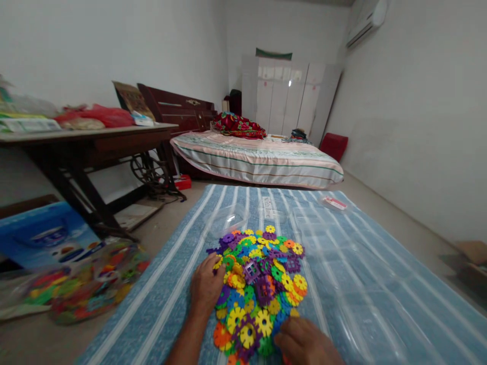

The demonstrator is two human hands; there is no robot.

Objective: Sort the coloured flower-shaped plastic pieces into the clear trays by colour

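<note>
A heap of colourful interlocking plastic discs [264,322] lies on a blue-and-white striped cloth [171,284]. Purple square window-like pieces [264,290] are mixed in with the notched round ones. At the heap's left edge rests my left hand [207,284], its thumb apart from the fingers and its fingertips against the pieces, partly hidden. My right hand [304,342] touches the lower right edge of the heap. Its fingers are curled and pressed together, slightly blurred, and whatever is under them cannot be made out.
Clear plastic containers [228,221] stand behind the heap, and more clear plastic [365,304] spreads along the right. A small red-and-white labelled packet [335,204] lies at the far right corner. Bags of colourful pieces [97,284] sit on the floor left. Beyond are a bed [258,161] and sewing-machine table [95,133].
</note>
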